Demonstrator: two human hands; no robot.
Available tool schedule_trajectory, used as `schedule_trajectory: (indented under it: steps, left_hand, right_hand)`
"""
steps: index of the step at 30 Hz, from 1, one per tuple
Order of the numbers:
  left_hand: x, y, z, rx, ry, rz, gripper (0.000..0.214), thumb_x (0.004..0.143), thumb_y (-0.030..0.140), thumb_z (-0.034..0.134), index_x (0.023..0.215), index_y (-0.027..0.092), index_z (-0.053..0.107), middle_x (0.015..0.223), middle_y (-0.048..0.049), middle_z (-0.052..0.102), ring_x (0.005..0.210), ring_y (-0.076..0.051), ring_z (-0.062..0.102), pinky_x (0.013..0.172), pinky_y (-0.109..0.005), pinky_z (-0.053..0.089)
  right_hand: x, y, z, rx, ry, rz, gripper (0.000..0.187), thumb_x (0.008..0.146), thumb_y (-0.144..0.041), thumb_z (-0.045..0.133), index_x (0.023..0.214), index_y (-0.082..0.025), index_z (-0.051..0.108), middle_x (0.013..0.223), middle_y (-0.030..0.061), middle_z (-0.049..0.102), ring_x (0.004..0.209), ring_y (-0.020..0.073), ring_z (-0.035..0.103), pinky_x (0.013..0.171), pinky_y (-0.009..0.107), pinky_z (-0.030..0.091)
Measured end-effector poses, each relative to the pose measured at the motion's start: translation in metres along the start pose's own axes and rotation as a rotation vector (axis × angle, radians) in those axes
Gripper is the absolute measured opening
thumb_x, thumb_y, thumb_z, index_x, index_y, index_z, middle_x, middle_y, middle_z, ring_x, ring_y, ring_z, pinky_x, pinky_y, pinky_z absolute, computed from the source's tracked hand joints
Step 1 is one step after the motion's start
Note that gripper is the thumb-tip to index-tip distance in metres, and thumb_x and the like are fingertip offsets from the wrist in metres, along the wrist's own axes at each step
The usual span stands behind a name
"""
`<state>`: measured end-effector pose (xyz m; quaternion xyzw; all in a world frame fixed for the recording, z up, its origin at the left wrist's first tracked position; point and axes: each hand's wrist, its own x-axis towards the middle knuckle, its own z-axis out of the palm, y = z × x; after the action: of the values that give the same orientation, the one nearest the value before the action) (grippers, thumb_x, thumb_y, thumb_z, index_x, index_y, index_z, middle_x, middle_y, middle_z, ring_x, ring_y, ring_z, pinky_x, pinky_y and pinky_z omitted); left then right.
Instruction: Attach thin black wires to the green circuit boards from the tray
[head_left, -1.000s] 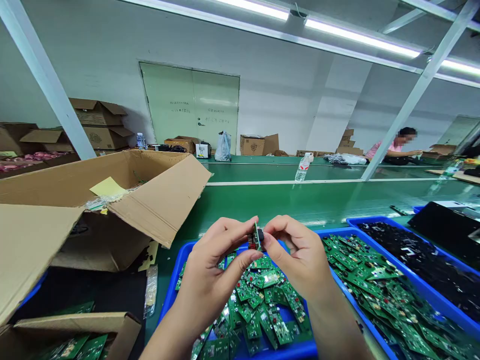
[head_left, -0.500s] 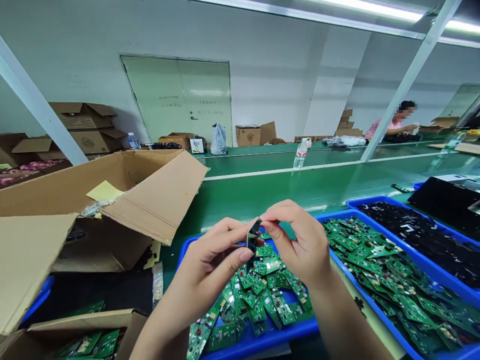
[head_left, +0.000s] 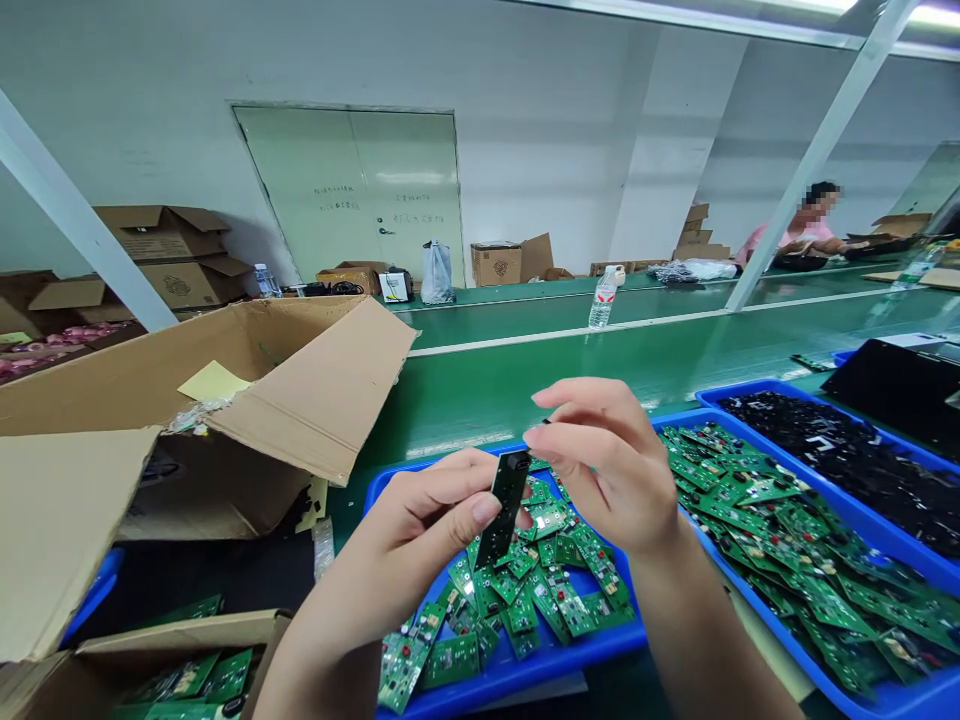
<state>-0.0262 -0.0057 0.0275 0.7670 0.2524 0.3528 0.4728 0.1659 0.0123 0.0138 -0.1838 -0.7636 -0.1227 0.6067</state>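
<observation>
My left hand (head_left: 405, 540) is shut on a narrow black circuit board (head_left: 508, 508), held upright above the blue tray (head_left: 585, 642). My right hand (head_left: 607, 465) is raised beside the board, not touching it. Its thumb and forefinger pinch a tiny dark part (head_left: 544, 421), mostly hidden by the fingers. Below both hands, the tray holds a loose pile of green circuit boards (head_left: 525, 590) with small components on them.
To the right are a blue tray of green boards (head_left: 780, 560) and a blue tray of black parts (head_left: 847, 450). An open cardboard box (head_left: 300, 390) stands at left, with boards in another box (head_left: 187, 670) below. A co-worker (head_left: 802, 235) sits along the green bench.
My hands have moved apart. The right hand has risen and drawn away from the black board, taking the tiny part, and the board now shows more fully in my left hand.
</observation>
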Motion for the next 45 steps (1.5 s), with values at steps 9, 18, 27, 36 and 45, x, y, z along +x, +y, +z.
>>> schedule_trajectory:
  steps: [9, 18, 27, 36, 45]
  left_hand:
    - [-0.002, -0.002, 0.001, -0.091, 0.04, 0.009, 0.027, 0.093, 0.034, 0.051, 0.099, 0.022, 0.074, 0.09, -0.0059, 0.064, 0.088, -0.018, 0.056, 0.083, -0.029, 0.041]
    - [-0.001, 0.002, 0.003, -0.061, 0.025, 0.026, 0.025, 0.092, 0.033, 0.052, 0.101, 0.024, 0.074, 0.09, -0.0051, 0.062, 0.087, -0.017, 0.055, 0.078, -0.027, 0.042]
    - [0.002, 0.003, 0.01, 0.008, 0.139, -0.018, 0.028, 0.087, 0.025, 0.062, 0.112, 0.032, 0.069, 0.1, -0.0037, 0.063, 0.09, -0.016, 0.057, 0.079, -0.024, 0.045]
    - [0.002, 0.001, 0.01, 0.098, 0.145, 0.011, 0.032, 0.088, 0.022, 0.058, 0.117, 0.032, 0.066, 0.107, -0.0032, 0.063, 0.095, -0.016, 0.058, 0.08, -0.024, 0.044]
    - [0.007, -0.007, 0.011, -0.154, 0.17, -0.028, 0.026, 0.087, 0.029, 0.061, 0.111, 0.024, 0.07, 0.091, -0.006, 0.066, 0.084, -0.018, 0.056, 0.08, -0.029, 0.044]
  right_hand:
    - [-0.005, -0.01, -0.001, 0.211, 0.14, 0.314, 0.058, 0.086, -0.004, 0.051, 0.135, -0.035, 0.046, 0.12, 0.0049, 0.058, 0.079, 0.0165, 0.062, 0.066, 0.034, 0.054]
    - [0.002, -0.02, -0.007, 0.265, -0.026, 0.502, 0.005, 0.085, -0.018, 0.063, 0.083, -0.02, 0.059, 0.077, -0.0023, 0.061, 0.07, 0.0098, 0.057, 0.062, 0.021, 0.047]
    - [0.005, -0.025, -0.006, 0.171, -0.069, 0.61, 0.015, 0.084, -0.012, 0.057, 0.071, -0.018, 0.054, 0.067, -0.0029, 0.056, 0.062, 0.0091, 0.051, 0.057, 0.021, 0.042]
    - [0.007, -0.018, -0.012, 0.262, -0.113, 0.718, 0.015, 0.086, -0.017, 0.056, 0.071, -0.018, 0.057, 0.066, -0.0034, 0.056, 0.061, 0.0077, 0.052, 0.055, 0.018, 0.041]
    - [0.007, -0.016, -0.007, 0.416, -0.052, 0.852, 0.015, 0.086, -0.023, 0.057, 0.073, -0.018, 0.059, 0.062, -0.0024, 0.057, 0.056, 0.0096, 0.054, 0.05, 0.019, 0.045]
